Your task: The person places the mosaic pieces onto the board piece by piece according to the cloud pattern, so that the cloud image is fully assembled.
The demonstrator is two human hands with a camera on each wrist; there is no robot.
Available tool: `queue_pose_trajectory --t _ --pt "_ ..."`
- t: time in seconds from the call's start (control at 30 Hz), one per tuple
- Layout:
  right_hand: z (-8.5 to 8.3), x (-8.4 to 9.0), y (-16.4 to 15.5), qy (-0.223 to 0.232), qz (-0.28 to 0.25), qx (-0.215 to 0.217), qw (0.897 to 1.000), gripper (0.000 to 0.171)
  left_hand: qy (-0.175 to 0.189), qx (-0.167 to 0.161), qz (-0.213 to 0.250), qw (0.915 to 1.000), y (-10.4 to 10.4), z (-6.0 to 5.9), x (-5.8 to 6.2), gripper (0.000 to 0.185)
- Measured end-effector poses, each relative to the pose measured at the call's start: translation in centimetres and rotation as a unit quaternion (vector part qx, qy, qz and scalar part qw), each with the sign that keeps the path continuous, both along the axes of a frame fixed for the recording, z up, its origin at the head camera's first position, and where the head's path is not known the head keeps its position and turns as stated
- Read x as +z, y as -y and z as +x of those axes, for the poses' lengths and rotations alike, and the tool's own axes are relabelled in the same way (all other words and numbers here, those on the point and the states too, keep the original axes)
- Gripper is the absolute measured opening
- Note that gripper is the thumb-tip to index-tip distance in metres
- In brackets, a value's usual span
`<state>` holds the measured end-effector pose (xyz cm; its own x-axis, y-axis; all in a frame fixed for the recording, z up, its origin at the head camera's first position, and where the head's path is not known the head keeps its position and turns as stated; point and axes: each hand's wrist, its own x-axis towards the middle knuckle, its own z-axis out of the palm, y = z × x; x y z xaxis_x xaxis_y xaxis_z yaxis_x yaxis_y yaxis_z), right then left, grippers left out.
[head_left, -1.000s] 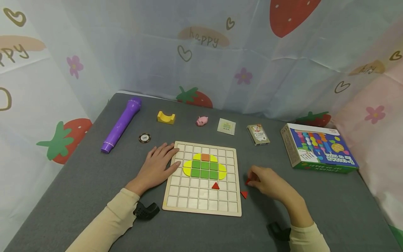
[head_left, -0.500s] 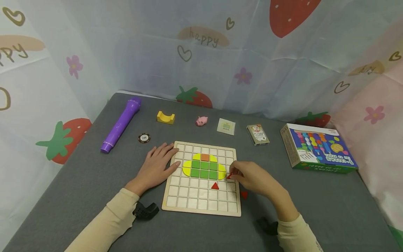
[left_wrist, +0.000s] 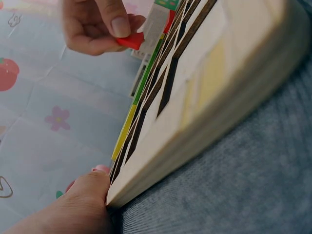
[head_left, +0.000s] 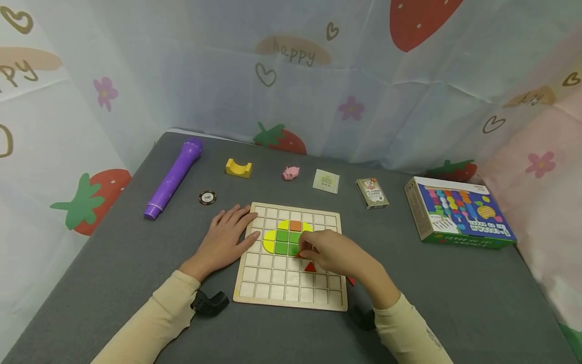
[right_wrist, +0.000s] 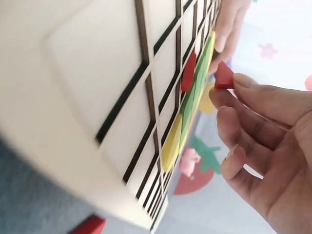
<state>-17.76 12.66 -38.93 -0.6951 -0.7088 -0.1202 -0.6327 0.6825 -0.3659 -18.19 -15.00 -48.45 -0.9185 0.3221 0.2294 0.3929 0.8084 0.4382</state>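
Observation:
A wooden grid board [head_left: 263, 275] lies on the grey table. Green square tiles [head_left: 281, 242] fill its middle, edged by yellow rounded tiles [head_left: 269, 241] and one orange square [head_left: 295, 226]. My left hand [head_left: 223, 242] rests at the board's left edge, fingers extended, thumb on the rim. Above the board, my right hand [head_left: 336, 253] pinches a red triangle tile [right_wrist: 224, 76] between thumb and index finger, apart from the grid in the right wrist view. Another red triangle [head_left: 310, 267] sits in the grid below the green tiles; a third [head_left: 351, 281] lies off the right edge, partly hidden by my right arm.
Behind the board are a purple microphone [head_left: 174, 178], a poker chip [head_left: 207, 197], a yellow arch block [head_left: 238, 169], a pink pig [head_left: 290, 173], a small square packet [head_left: 326, 181] and a playing card box [head_left: 372, 193]. A colourful box [head_left: 464, 212] stands at the right.
My right hand has carried the pinched red triangle leftward, from the table right of the board to over the green tiles. My left hand has stayed in place.

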Motion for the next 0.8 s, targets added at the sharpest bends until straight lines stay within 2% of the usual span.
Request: queue_pose_trajectory --t 0.43,0.8 --pt "-0.3 -0.9 1.6 0.032 0.020 0.025 0.999 0.006 -0.004 0.001 0.001 1.0000 -0.2 -0.1 0.1 0.054" --pt "0.0 -1.2 2.1 0.047 0.039 0.023 0.998 0.007 0.004 0.004 0.001 1.0000 0.0 0.0 0.1 0.054"
